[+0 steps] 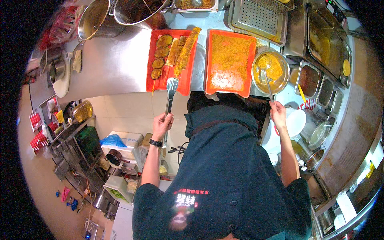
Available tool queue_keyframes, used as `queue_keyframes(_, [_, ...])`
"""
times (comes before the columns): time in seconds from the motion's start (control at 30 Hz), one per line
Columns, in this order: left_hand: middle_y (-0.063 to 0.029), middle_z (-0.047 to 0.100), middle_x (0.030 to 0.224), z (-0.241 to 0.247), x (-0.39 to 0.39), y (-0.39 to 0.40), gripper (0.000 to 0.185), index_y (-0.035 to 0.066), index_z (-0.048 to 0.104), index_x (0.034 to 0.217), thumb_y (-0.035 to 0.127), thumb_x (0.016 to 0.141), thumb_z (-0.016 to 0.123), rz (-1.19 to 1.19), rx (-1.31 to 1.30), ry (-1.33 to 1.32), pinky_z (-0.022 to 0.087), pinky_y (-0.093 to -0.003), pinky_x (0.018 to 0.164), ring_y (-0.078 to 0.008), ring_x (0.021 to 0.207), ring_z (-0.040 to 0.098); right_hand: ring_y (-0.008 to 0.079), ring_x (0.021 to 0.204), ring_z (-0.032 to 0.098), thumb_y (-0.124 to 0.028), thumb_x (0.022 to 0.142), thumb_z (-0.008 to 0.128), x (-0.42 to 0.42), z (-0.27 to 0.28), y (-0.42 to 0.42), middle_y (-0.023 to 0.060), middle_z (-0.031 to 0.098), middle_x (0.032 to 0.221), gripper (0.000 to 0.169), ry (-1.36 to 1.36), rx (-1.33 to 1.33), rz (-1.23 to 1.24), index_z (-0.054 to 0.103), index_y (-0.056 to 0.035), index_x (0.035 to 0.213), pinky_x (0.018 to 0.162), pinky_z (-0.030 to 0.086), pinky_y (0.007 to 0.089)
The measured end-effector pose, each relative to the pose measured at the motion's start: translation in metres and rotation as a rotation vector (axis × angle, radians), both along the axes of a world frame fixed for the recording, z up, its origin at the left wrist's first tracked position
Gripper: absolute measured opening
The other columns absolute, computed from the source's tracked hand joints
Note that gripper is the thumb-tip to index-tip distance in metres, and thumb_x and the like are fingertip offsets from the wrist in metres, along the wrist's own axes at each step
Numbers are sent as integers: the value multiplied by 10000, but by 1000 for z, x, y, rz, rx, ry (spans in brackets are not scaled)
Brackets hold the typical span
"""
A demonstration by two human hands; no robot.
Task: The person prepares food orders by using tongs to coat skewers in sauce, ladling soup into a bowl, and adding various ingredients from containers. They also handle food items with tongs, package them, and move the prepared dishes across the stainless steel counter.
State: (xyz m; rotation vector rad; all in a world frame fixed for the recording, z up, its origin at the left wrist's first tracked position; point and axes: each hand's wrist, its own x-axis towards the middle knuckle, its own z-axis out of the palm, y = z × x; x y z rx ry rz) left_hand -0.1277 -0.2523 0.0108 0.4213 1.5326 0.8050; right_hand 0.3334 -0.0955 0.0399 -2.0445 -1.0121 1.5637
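Note:
My left hand point(162, 125) is closed on the handle of metal tongs point(171, 93). Their tips touch the lower end of a long seasoned skewer point(187, 51), which slants over the right side of a red tray point(151, 60). In that tray lie a skewer of browned round slices point(162, 52) and a paler skewered piece point(173, 52). With my right hand point(278, 111) I hold the handle of a metal spoon point(268, 85) whose head rests in a steel bowl point(286, 70) of orange-yellow seasoning. Between the hands lies a second red tray point(208, 60) coated with orange powder.
Two large steel pots point(97, 22) stand at the back left. A perforated metal tray point(261, 19) lies behind the bowl, with a deep fryer point(325, 45) to its right. Steel containers point(308, 79) and a white plate point(295, 122) sit at the right. A knife-like tool point(63, 81) is at the far left.

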Motion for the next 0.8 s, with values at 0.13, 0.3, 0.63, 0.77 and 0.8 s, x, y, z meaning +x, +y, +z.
queue_keyframes(0.13, [18, 515, 643, -25, 8, -14, 193, 50, 583, 874, 229, 926, 536, 73, 13, -207, 267, -185, 387, -32, 440, 367, 30, 376, 343, -215, 899, 557, 1, -24, -3, -67, 405, 491, 166, 0, -5, 6, 565, -73, 813, 333, 245, 210])
queue_keyframes(0.3, [2, 515, 663, -43, 19, -21, 200, 37, 548, 926, 228, 944, 493, 206, -51, -434, 277, -177, 376, -40, 430, 368, 48, 364, 355, -245, 898, 558, 0, -40, -5, -49, 426, 509, 173, -3, -1, -10, 557, -81, 842, 322, 258, 214])
queue_keyframes(0.63, [-60, 588, 751, -54, 13, -21, 270, -23, 547, 1012, 228, 913, 540, 44, -52, -513, 447, -223, 478, -114, 529, 541, 77, 423, 435, -284, 892, 567, -2, -50, -10, -2, 498, 580, 244, -10, -5, 60, 545, -42, 918, 362, 346, 217])
queue_keyframes(0.77, [-86, 617, 817, -44, -6, -36, 294, -43, 552, 1022, 214, 885, 586, -99, -111, -397, 486, -261, 600, -131, 625, 581, 109, 512, 496, -316, 870, 599, -3, -51, -14, 22, 535, 604, 366, -74, 7, 101, 540, -11, 1065, 459, 432, 272])
queue_keyframes(0.8, [-86, 617, 819, -37, -13, -41, 288, -42, 555, 1012, 213, 881, 591, -135, -123, -369, 482, -265, 606, -130, 631, 578, 195, 660, 543, -316, 842, 629, 15, -77, -22, 93, 569, 738, 470, -221, 48, 158, 498, 14, 1149, 619, 468, 350])
